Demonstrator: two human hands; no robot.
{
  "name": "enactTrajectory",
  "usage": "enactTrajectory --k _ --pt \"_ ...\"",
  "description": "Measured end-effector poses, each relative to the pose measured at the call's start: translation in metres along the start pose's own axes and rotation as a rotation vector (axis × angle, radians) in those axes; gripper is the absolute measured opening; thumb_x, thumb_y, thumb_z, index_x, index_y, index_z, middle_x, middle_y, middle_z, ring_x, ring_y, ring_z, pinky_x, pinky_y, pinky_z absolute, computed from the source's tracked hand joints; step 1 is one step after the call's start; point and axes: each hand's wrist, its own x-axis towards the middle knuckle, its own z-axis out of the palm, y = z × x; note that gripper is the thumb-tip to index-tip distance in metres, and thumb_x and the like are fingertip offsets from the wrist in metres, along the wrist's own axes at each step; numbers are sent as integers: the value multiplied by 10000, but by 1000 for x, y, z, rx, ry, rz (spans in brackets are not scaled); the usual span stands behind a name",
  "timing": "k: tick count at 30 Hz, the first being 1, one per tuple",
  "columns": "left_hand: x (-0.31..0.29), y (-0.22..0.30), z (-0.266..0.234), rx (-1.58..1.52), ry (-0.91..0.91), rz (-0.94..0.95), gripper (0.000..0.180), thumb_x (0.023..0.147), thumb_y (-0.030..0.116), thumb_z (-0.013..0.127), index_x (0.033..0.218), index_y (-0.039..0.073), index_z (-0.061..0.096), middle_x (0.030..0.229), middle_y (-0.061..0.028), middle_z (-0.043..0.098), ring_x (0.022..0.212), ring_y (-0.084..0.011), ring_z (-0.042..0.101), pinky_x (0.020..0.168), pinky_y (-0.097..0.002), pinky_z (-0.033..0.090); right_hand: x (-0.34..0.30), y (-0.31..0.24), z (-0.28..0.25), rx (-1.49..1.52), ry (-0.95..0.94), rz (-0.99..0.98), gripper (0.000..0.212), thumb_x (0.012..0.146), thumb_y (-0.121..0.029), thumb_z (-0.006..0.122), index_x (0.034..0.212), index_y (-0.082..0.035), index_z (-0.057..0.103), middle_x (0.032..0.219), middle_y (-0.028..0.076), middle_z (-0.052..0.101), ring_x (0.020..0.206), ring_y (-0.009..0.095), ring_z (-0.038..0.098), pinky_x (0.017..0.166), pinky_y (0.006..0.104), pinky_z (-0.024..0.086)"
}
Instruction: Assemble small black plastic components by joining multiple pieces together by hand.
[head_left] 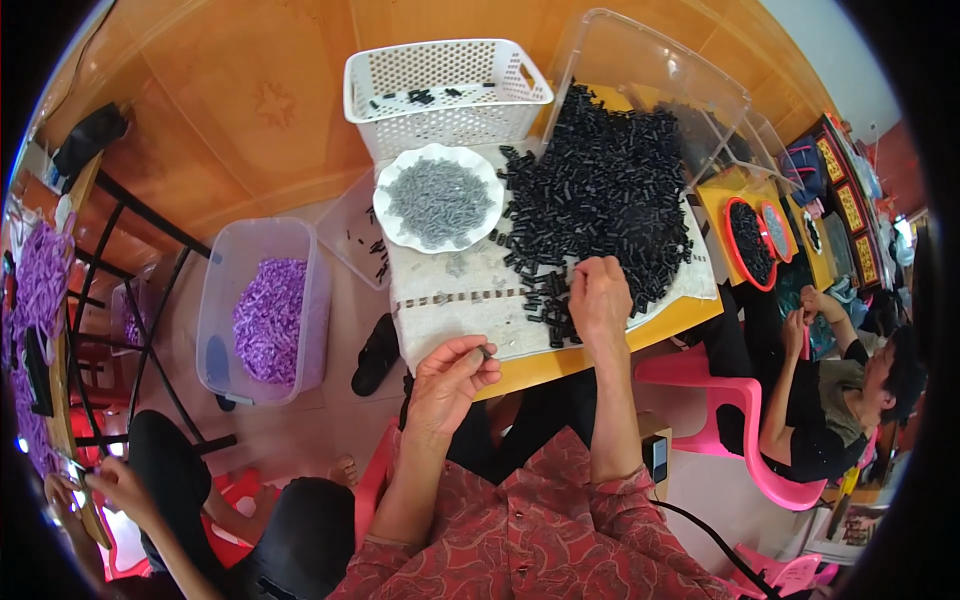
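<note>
A large heap of small black tube-like plastic pieces [610, 170] covers the right part of the white cloth [430, 330] on the table. My right hand [602, 305] is over the near edge of this heap, its fingers curled together; what they hold, if anything, is hidden. My left hand [447, 388] is just off the table's front edge, thumb and forefinger pinching a small dark piece [487, 352]. Beyond it, a white scalloped plate [383, 205] holds many small grey pieces [438, 200].
A white perforated basket [445, 132] with a few black pieces stands behind the plate. A clear plastic bin [650, 60] lies tipped behind the heap. Left on the floor is a clear tub [212, 340] of purple pieces. Other people sit at both sides, one on a pink chair [740, 430].
</note>
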Motion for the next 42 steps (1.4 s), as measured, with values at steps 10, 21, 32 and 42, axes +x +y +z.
enactTrajectory --k 10,21,32,42 --pt "1 -2 -2 -114 -52 16 232 915 40 562 1141 -4 592 1038 -135 638 866 -185 642 768 -304 542 -63 -33 3 888 -211 309 61 875 -20 595 929 7 603 756 20 612 653 64 569 584 222 460" --pt "0 -4 -3 -94 -50 31 229 922 45 553 1142 -9 585 1045 -135 631 881 -181 632 792 -308 530 -59 -39 3 900 -173 278 166 896 -17 557 1051 3 614 868 33 628 722 74 608 629 207 487" --pt "-2 -3 -2 -119 -72 43 231 925 49 549 1147 -5 583 1038 -122 634 865 -168 627 789 -301 525 -76 -47 -15 1391 -358 426 146 911 -54 577 1028 27 608 907 105 667 727 122 638 601 198 464" --pt "-3 -7 1 -144 -79 56 239 925 45 543 1156 2 591 1051 -124 634 820 -149 601 778 -302 515 -98 -63 -14 1533 -456 401 150 909 -73 594 1015 31 607 900 108 663 714 128 627 596 209 462"
